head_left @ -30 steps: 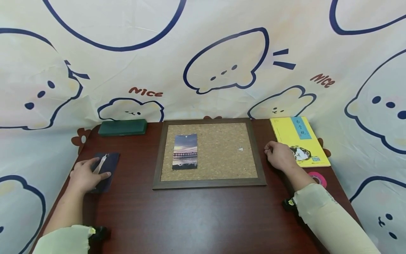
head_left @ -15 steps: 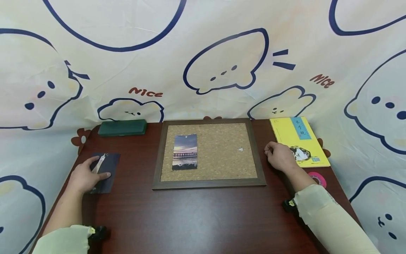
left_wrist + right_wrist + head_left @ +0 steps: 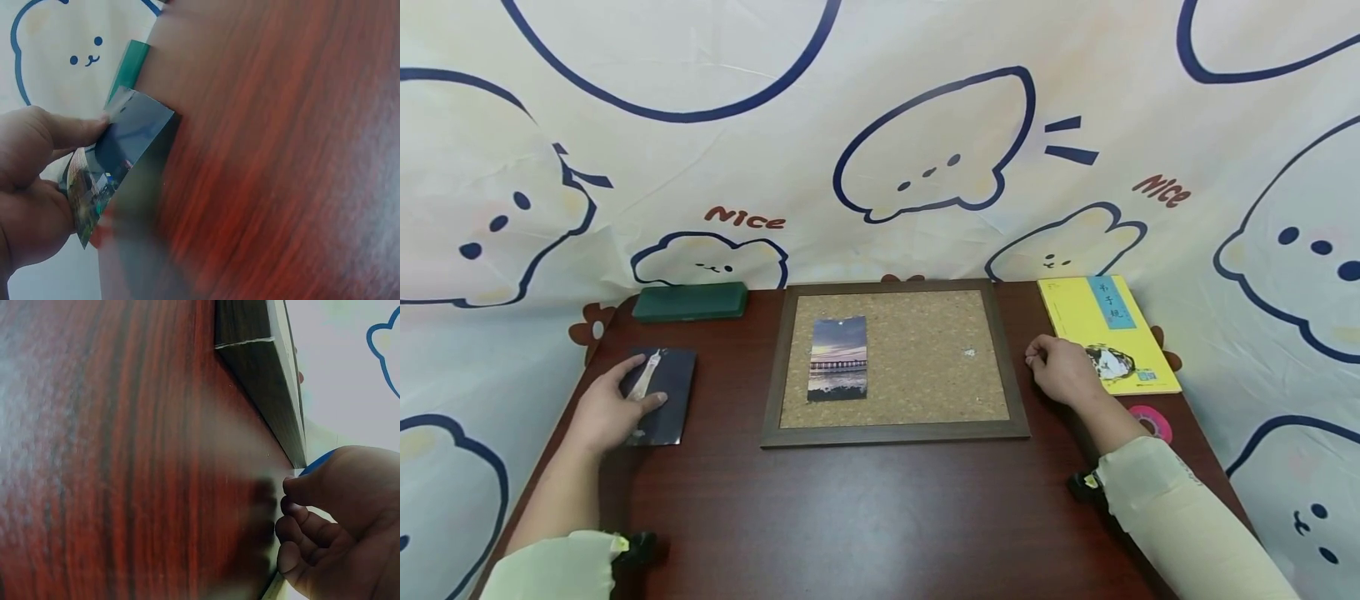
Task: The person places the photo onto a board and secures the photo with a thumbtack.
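Note:
At the table's left, my left hand (image 3: 610,410) holds a dark photo card (image 3: 673,377) with a pale tower pictured on it. In the left wrist view the photo card (image 3: 139,125) is bowed between thumb and fingers, its near edge raised off the table. My right hand (image 3: 1062,368) rests at the lower left of the yellow book (image 3: 1078,312), fingers loosely curled. Nothing shows between those fingers in the right wrist view. Between the hands lies a framed cork board (image 3: 917,350) bearing a pier photo (image 3: 838,358) on its left part.
A green case (image 3: 689,302) lies at the back left of the dark wood table (image 3: 880,508). Beside the right forearm is a pink tape roll (image 3: 1152,423). Small clear specks (image 3: 970,352) sit on the cork's right side. A patterned cloth (image 3: 925,50) surrounds the table.
My left hand has drawn the photo card slightly up and to the right, and the card has turned a little. The right hand stays where it was.

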{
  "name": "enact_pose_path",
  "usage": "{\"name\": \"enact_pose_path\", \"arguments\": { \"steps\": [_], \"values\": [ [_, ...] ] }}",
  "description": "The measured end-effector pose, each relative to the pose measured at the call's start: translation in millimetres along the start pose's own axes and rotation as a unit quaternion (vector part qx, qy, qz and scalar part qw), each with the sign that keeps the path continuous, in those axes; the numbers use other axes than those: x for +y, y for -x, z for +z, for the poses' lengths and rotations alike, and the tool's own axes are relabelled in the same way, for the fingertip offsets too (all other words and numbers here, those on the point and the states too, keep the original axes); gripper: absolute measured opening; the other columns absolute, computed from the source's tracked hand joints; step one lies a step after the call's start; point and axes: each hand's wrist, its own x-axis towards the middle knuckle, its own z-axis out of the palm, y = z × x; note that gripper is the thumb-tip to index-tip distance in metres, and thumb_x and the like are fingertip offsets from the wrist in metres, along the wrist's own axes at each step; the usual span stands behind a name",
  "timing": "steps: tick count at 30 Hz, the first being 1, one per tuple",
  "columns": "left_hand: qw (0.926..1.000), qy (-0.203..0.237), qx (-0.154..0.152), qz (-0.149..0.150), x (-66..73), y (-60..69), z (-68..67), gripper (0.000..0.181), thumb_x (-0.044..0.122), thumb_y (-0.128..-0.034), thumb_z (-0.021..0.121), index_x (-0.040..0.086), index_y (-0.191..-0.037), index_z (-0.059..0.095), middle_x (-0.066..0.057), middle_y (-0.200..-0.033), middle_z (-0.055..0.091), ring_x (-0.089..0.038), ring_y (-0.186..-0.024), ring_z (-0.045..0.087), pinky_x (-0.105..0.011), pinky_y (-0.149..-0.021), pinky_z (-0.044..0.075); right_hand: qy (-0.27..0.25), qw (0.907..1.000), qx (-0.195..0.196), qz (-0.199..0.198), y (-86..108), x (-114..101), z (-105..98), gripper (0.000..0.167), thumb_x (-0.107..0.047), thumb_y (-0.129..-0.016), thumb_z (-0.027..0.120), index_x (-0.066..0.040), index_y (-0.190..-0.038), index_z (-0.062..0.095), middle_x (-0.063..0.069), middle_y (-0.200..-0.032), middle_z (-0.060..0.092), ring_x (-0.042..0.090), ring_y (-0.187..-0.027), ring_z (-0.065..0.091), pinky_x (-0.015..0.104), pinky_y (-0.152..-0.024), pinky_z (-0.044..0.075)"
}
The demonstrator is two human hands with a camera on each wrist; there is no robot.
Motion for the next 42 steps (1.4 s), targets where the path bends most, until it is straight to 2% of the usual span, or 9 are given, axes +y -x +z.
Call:
{"name": "enact_pose_path", "arguments": {
  "steps": [5, 11, 15, 19, 24, 30, 33, 37, 42],
  "values": [
    [0.9993, 0.023, 0.003, 0.029, 7.9, 0.5, 2.8, 0.07, 0.016, -0.1028, 0.059, 0.006, -0.164, 0.025, -0.04, -0.148, 0.036, -0.046, -0.104, 0.051, -0.043, -0.071, 0.047, -0.001, 1.0, 0.002, 0.005, 0.9, -0.1, -1.0, 0.012, -0.013, -0.102, 0.06, -0.005, -0.1, 0.068, 0.011, -0.088, 0.069, 0.027, -0.073, 0.059, 0.042, -0.066, 0.049],
    [0.9971, 0.064, -0.017, 0.035, 22.2, 2.2, 4.3, 0.07, 0.009, -0.1009, 0.048, 0.009, -0.166, 0.022, -0.04, -0.154, 0.03, -0.046, -0.108, 0.049, -0.038, -0.07, 0.046, -0.004, 1.0, 0.001, 0.009, 0.1, -1.8, -2.2, 0.014, -0.016, -0.103, 0.059, -0.005, -0.102, 0.068, 0.011, -0.089, 0.07, 0.027, -0.074, 0.059, 0.041, -0.067, 0.049],
    [0.9956, 0.077, -0.036, 0.039, 31.0, 2.7, 6.5, 0.072, 0.006, -0.1004, 0.047, 0.013, -0.167, 0.021, -0.038, -0.158, 0.026, -0.047, -0.114, 0.045, -0.039, -0.073, 0.044, -0.007, 1.0, 0.001, 0.006, -0.8, -2.1, -2.4, 0.015, -0.016, -0.103, 0.058, -0.004, -0.103, 0.068, 0.012, -0.09, 0.07, 0.028, -0.076, 0.06, 0.043, -0.069, 0.05],
    [0.9936, 0.085, -0.051, 0.055, 38.5, 2.5, 8.4, 0.074, 0.002, -0.0983, 0.049, 0.016, -0.167, 0.022, -0.036, -0.157, 0.029, -0.046, -0.115, 0.046, -0.038, -0.073, 0.046, -0.007, 1.0, 0.004, 0.006, -0.6, -2.3, -1.0, 0.015, -0.016, -0.103, 0.058, -0.005, -0.103, 0.068, 0.012, -0.092, 0.07, 0.028, -0.078, 0.061, 0.045, -0.071, 0.05],
    [0.9897, 0.106, -0.075, 0.06, 46.6, 1.4, 10.0, 0.077, 0.0, -0.0983, 0.049, 0.021, -0.167, 0.022, -0.033, -0.16, 0.029, -0.045, -0.123, 0.048, -0.037, -0.082, 0.05, -0.009, 0.9999, 0.011, -0.002, 0.6, -3.2, 0.5, 0.014, -0.015, -0.103, 0.058, -0.005, -0.102, 0.068, 0.011, -0.09, 0.071, 0.029, -0.078, 0.064, 0.048, -0.072, 0.052],
    [0.9831, 0.144, -0.092, 0.067, 55.5, 0.4, 13.8, 0.077, -0.001, -0.0997, 0.05, 0.024, -0.167, 0.023, -0.029, -0.164, 0.027, -0.045, -0.135, 0.043, -0.026, -0.082, 0.052, -0.015, 0.9998, 0.012, -0.004, 1.1, -6.2, 0.4, 0.015, -0.014, -0.102, 0.058, -0.004, -0.102, 0.069, 0.011, -0.089, 0.071, 0.029, -0.079, 0.065, 0.049, -0.072, 0.052],
    [0.981, 0.151, -0.096, 0.074, 59.1, -1.1, 17.0, 0.077, -0.001, -0.1002, 0.052, 0.024, -0.167, 0.024, -0.027, -0.166, 0.023, -0.048, -0.145, 0.036, -0.041, -0.095, 0.055, -0.018, 0.9997, 0.013, -0.004, 0.2, -7.8, 0.9, 0.015, -0.014, -0.102, 0.058, -0.004, -0.102, 0.069, 0.011, -0.089, 0.071, 0.028, -0.077, 0.064, 0.048, -0.071, 0.052],
    [0.9789, 0.16, -0.101, 0.078, 65.3, -3.5, 21.8, 0.076, 0.003, -0.1018, 0.057, 0.026, -0.167, 0.025, -0.028, -0.167, 0.021, -0.052, -0.148, 0.029, -0.065, -0.107, 0.04, -0.023, 0.9996, 0.016, -0.004, -0.3, -10.6, 1.2, 0.014, -0.014, -0.103, 0.059, -0.004, -0.103, 0.069, 0.011, -0.088, 0.071, 0.027, -0.074, 0.063, 0.046, -0.069, 0.051],
    [0.9784, 0.166, -0.097, 0.077, 74.3, -4.8, 26.5, 0.075, 0.014, -0.1017, 0.066, 0.027, -0.166, 0.028, -0.028, -0.162, 0.032, -0.048, -0.143, 0.039, -0.061, -0.104, 0.045, -0.032, 0.9994, 0.017, 0.0, -0.6, -13.4, 1.1, 0.013, -0.014, -0.103, 0.059, -0.005, -0.103, 0.069, 0.008, -0.083, 0.07, 0.024, -0.07, 0.06, 0.042, -0.065, 0.049]
  ]
}}
